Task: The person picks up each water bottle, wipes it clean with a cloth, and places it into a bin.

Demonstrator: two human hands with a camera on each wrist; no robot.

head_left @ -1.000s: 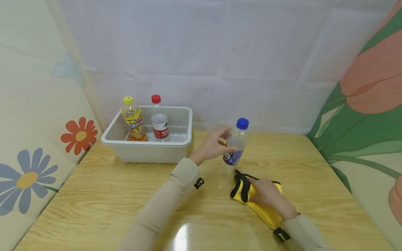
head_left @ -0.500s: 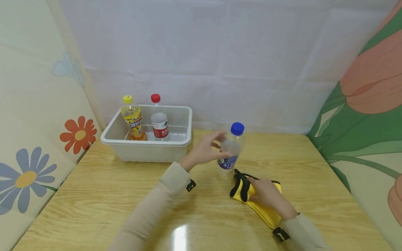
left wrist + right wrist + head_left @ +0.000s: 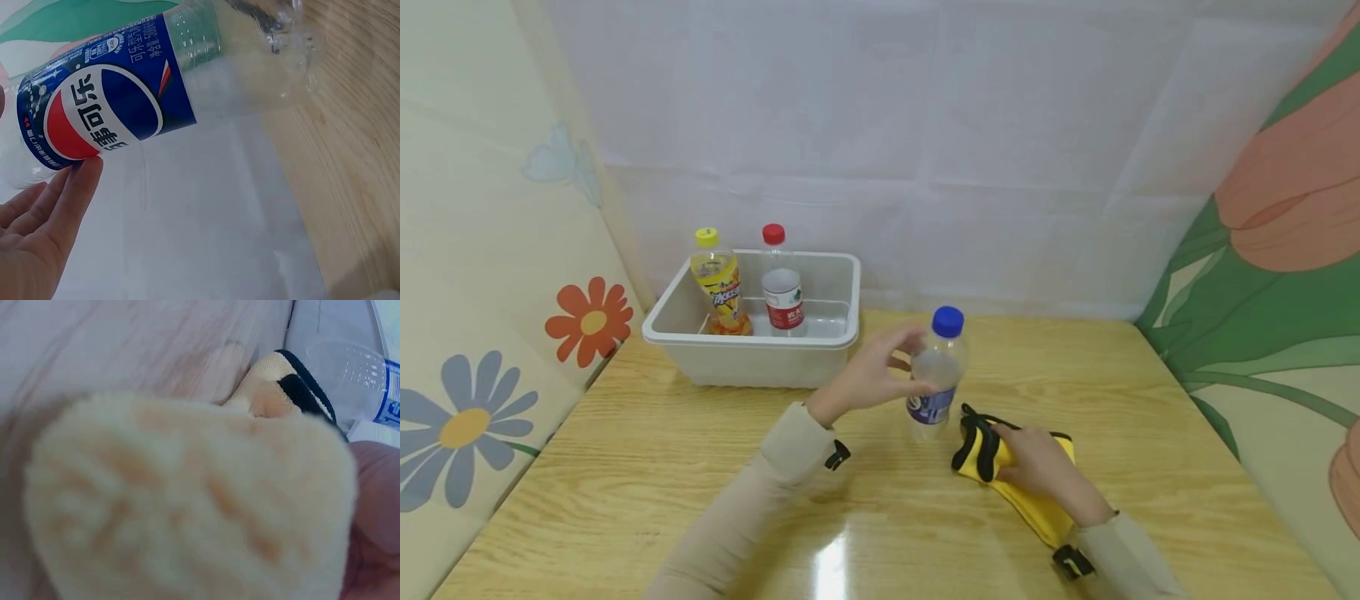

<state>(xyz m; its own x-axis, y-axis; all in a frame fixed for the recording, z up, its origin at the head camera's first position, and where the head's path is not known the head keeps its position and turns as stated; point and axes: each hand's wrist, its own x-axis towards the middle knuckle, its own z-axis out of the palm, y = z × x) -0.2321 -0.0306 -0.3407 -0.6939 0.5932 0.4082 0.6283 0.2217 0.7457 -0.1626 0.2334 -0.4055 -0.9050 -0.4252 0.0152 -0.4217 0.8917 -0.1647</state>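
Observation:
In the head view, my left hand (image 3: 868, 375) grips a clear plastic cola bottle (image 3: 938, 367) from its left side, thumb in front and fingers behind. The bottle has a blue cap and stands nearly upright, its base low over the table. Close up in the left wrist view, its blue label (image 3: 134, 103) carries a round red, white and blue logo. My right hand (image 3: 1045, 467) holds a folded yellow cloth (image 3: 1037, 512) with black edging down on the table, just right of the bottle. Fluffy, blurred cloth (image 3: 187, 500) fills much of the right wrist view.
A white plastic basin (image 3: 760, 354) stands at the back left of the wooden table (image 3: 625, 467). Inside it are a yellow-capped bottle (image 3: 722, 292) leaning over and a red-capped bottle (image 3: 782, 300). A white sheet (image 3: 880, 150) hangs behind the table.
My left hand has brought the bottle left and nearer to me, lower in the view. My right hand stays on the cloth, which has not moved.

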